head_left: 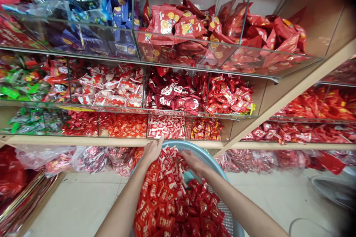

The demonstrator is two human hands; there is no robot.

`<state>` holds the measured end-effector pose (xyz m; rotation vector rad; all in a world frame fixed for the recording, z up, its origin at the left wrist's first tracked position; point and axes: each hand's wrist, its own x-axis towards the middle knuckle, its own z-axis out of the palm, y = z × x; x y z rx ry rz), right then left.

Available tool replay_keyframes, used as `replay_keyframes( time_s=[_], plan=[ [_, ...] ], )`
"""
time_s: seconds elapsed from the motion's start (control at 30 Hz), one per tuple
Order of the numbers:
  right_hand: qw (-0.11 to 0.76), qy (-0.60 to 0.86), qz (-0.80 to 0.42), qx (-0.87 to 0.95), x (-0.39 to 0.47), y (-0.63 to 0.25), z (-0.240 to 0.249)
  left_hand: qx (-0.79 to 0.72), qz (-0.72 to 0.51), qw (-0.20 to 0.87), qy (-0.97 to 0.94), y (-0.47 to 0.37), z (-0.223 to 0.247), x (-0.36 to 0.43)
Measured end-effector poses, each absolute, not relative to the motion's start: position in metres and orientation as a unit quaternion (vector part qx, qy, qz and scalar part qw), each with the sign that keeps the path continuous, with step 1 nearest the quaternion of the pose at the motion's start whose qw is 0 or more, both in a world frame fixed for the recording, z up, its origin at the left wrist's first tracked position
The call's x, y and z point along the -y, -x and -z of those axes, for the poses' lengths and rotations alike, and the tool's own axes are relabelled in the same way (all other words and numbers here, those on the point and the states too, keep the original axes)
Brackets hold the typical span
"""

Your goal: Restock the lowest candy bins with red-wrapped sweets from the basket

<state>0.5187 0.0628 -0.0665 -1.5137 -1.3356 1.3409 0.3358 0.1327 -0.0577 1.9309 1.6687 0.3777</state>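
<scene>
Currently, near the wooden shelf's front edge point(83, 141) above pale floor tiles point(83, 202), the blue plastic basket point(228, 219) carries red-wrapped candies point(164, 200), the left hand point(151, 151) at its far-left rim, finger opening indeterminable, the right hand point(192, 162) inside its far rim, fingers partly bent, either hold indeterminable.

The left grip point(151, 152) is at the far rim of the basket point(206, 152), the right grip point(191, 161) at small red-and-white candies point(169, 163) inside. Nearer than both grips lie dark red candies point(191, 211); beyond them, shelves point(83, 140) hold wrapped sweets point(167, 121).
</scene>
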Motion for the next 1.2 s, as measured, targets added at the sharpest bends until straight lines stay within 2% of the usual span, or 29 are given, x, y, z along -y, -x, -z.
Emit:
replay_keyframes(
  time_s=[0.1,0.33,0.47,0.87,1.07,1.2],
  plan=[
    [0.332,0.594,-0.513,0.523,-0.064,-0.513,0.066,-0.62,-0.135,0.277,-0.721,-0.336,0.058,-0.133],
    [0.346,0.606,-0.301,0.65,-0.067,-0.513,0.069,-0.624,-0.131,0.258,-0.725,-0.335,0.063,-0.136],
    [0.334,0.623,-0.258,0.659,-0.066,-0.512,0.072,-0.622,-0.131,0.256,-0.728,-0.335,0.064,-0.136],
    [0.278,0.636,-0.263,0.67,-0.067,-0.512,0.087,-0.621,-0.123,0.238,-0.736,-0.337,0.059,-0.134],
    [0.342,0.642,-0.293,0.621,-0.069,-0.511,0.088,-0.626,-0.126,0.238,-0.732,-0.338,0.055,-0.133],
    [0.408,0.63,-0.408,0.52,-0.068,-0.519,0.076,-0.624,-0.126,0.242,-0.732,-0.337,0.057,-0.133]
  ],
)
